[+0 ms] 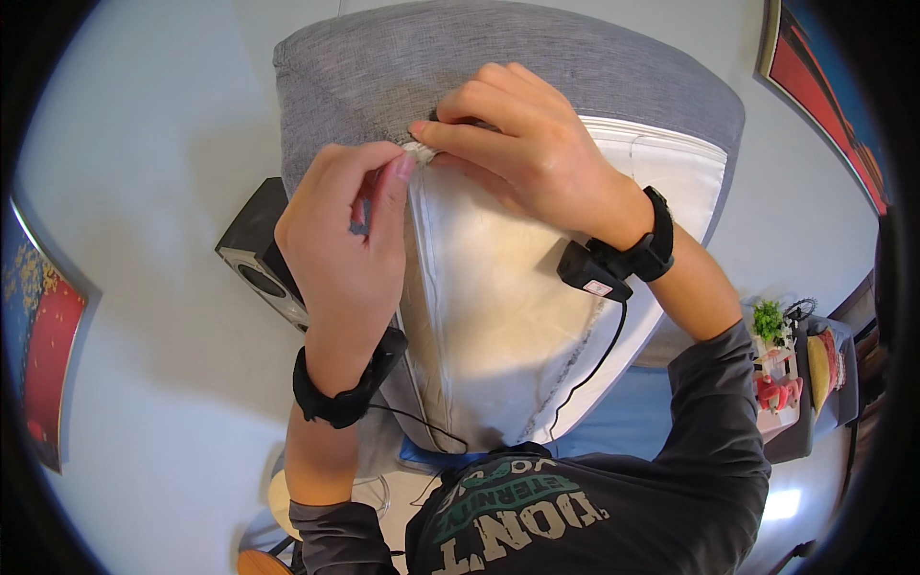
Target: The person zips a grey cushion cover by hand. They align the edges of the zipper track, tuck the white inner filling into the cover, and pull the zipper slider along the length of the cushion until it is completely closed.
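Before me stands a large cushion with a grey woven fabric cover (503, 43) across its far part and white lining cloth (503, 302) over the near part. Between thumb and index finger, my left hand (345, 215) pinches a bunched bit of white cloth (420, 152) where the grey cover meets the lining. Touching that same bunch from the right, my right hand (525, 144) has its fingertips close together; its thumb is mostly hidden behind the fingers. A long seam strip (431, 302) runs from the bunch towards me. White edging (661, 136) follows the grey cover's border at right.
A black-and-silver loudspeaker (262, 259) stands left of the cushion. Each wrist wears a black strap (658, 237) with a thin cable (611, 345). A blue surface (618, 410) lies under the cushion. At right are a green plant (767, 323) and a grey sofa (837, 388).
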`<action>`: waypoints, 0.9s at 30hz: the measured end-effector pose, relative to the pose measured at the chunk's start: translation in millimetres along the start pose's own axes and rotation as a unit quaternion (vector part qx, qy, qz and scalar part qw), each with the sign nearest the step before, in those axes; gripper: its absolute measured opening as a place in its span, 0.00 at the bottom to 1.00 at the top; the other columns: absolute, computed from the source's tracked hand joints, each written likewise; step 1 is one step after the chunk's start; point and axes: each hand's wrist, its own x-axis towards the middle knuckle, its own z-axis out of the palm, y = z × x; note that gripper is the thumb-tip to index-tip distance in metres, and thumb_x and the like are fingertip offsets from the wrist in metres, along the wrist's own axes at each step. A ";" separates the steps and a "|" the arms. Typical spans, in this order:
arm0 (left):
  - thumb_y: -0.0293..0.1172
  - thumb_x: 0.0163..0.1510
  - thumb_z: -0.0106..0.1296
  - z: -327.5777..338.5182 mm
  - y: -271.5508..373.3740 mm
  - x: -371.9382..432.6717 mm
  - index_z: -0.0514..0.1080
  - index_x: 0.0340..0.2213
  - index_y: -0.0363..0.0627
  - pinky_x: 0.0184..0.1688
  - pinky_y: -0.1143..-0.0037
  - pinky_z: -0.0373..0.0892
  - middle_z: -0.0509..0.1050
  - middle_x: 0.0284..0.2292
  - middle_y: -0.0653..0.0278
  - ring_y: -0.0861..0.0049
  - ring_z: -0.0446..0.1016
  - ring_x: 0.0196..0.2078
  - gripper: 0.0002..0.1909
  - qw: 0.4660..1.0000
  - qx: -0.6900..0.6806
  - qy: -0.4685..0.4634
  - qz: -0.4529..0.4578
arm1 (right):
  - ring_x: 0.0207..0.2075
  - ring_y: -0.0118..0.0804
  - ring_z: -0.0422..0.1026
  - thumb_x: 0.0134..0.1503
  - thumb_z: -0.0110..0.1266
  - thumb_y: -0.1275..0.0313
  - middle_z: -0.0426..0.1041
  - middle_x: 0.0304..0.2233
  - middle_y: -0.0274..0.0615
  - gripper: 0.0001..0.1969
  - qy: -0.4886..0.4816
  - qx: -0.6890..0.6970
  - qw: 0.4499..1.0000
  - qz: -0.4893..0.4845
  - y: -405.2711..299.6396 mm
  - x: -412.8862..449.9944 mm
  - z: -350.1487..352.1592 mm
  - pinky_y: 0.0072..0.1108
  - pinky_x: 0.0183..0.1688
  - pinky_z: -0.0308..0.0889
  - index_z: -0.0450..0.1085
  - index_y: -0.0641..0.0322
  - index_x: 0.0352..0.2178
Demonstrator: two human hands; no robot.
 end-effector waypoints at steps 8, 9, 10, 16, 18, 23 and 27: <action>0.21 0.50 0.55 2.3 2.8 0.9 0.71 0.27 0.37 0.25 0.84 0.58 0.68 0.22 0.66 0.85 0.62 0.22 0.02 0.996 -0.080 -0.013 -0.043 | 0.26 0.34 0.64 0.34 0.63 0.75 0.66 0.24 0.32 0.11 0.051 0.026 0.996 0.071 -12.8 -2.3 8.8 0.24 0.28 0.57 0.72 0.58 0.24; 0.21 0.50 0.55 -0.3 3.1 0.6 0.71 0.28 0.37 0.27 0.84 0.58 0.68 0.23 0.65 0.85 0.62 0.23 0.03 0.996 -0.082 -0.017 -0.033 | 0.25 0.35 0.65 0.33 0.65 0.78 0.68 0.24 0.33 0.13 0.057 0.040 0.994 0.086 -14.4 -2.7 9.5 0.23 0.28 0.57 0.74 0.59 0.26; 0.21 0.50 0.55 -2.0 3.3 -0.3 0.70 0.29 0.37 0.28 0.83 0.59 0.68 0.24 0.65 0.85 0.63 0.24 0.04 0.996 -0.083 -0.020 -0.023 | 0.25 0.35 0.65 0.33 0.65 0.78 0.68 0.24 0.33 0.13 0.057 0.040 0.994 0.087 -14.6 -3.5 9.8 0.23 0.28 0.57 0.74 0.59 0.26; 0.22 0.49 0.54 -1.0 -16.3 -14.1 0.67 0.32 0.39 0.29 0.77 0.62 0.65 0.26 0.60 0.72 0.63 0.26 0.08 0.997 0.042 -0.060 0.012 | 0.23 0.35 0.67 0.32 0.64 0.79 0.71 0.23 0.35 0.12 0.107 0.036 0.992 0.052 -13.6 -6.5 12.4 0.23 0.28 0.60 0.75 0.61 0.24; 0.24 0.51 0.52 -1.6 -16.6 -11.3 0.66 0.30 0.39 0.28 0.78 0.62 0.65 0.25 0.60 0.71 0.63 0.24 0.05 0.996 0.039 -0.065 0.049 | 0.23 0.35 0.67 0.30 0.64 0.79 0.71 0.23 0.34 0.13 0.117 0.025 0.991 0.059 -15.0 -9.0 13.4 0.23 0.28 0.60 0.75 0.61 0.24; 0.24 0.55 0.48 -3.8 -4.0 -2.6 0.65 0.28 0.39 0.27 0.82 0.58 0.63 0.22 0.68 0.83 0.59 0.24 0.04 0.984 -0.091 -0.092 -0.125 | 0.25 0.34 0.67 0.32 0.62 0.77 0.70 0.24 0.34 0.11 0.106 -0.042 0.992 0.049 -16.1 -22.9 13.2 0.23 0.30 0.59 0.74 0.60 0.24; 0.25 0.56 0.46 -6.6 2.6 0.7 0.64 0.26 0.38 0.25 0.85 0.53 0.61 0.20 0.75 0.91 0.56 0.24 0.06 0.965 -0.151 -0.102 -0.188 | 0.27 0.32 0.65 0.36 0.59 0.75 0.69 0.27 0.33 0.09 0.042 -0.099 0.994 0.003 -18.0 -29.9 2.5 0.24 0.31 0.58 0.72 0.59 0.25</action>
